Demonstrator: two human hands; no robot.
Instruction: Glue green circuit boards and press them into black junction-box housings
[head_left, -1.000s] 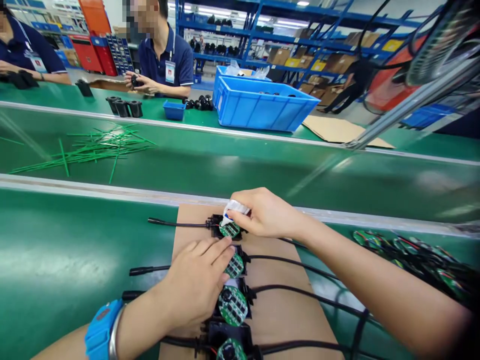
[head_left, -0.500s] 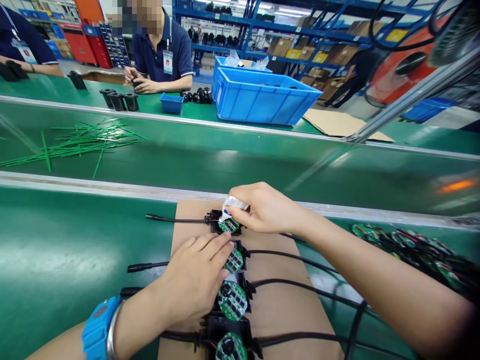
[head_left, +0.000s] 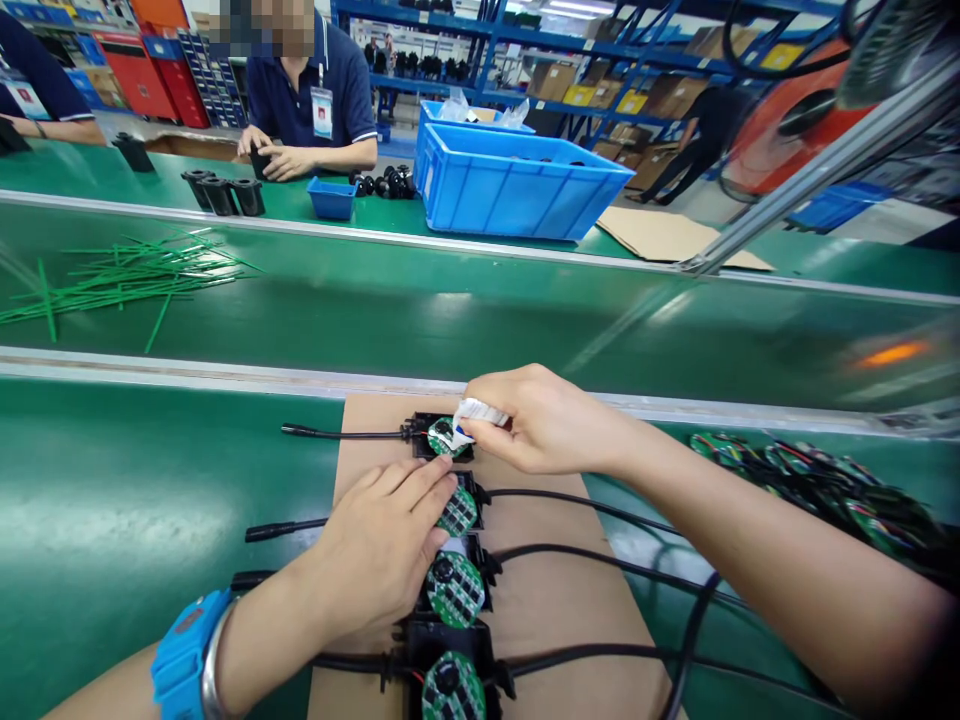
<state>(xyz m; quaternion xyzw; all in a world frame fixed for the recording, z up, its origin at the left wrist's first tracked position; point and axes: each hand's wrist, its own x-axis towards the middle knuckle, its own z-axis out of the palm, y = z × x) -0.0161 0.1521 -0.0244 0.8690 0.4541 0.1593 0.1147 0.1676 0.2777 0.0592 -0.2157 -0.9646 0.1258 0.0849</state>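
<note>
My right hand (head_left: 547,420) is closed around a small white tube (head_left: 474,414), whose tip touches the farthest round green circuit board (head_left: 441,436). That board sits in a black housing with a black cable on a brown cardboard sheet (head_left: 555,600). My left hand (head_left: 379,555) lies flat, fingers stretched, with its fingertips on the second round board (head_left: 459,512). Two more round boards (head_left: 455,589) in black housings lie nearer me in the same row. A blue watch (head_left: 180,655) is on my left wrist.
A heap of green boards with wires (head_left: 817,490) lies at the right. Green sticks (head_left: 127,275) are scattered on the conveyor belt. Across it stand a blue crate (head_left: 517,190), a small blue bin (head_left: 331,197), black cups (head_left: 221,193) and two seated people (head_left: 311,90).
The tube's tip has shifted a little left over the farthest board. My left hand stays pressed on the second board. The view has drifted slightly.
</note>
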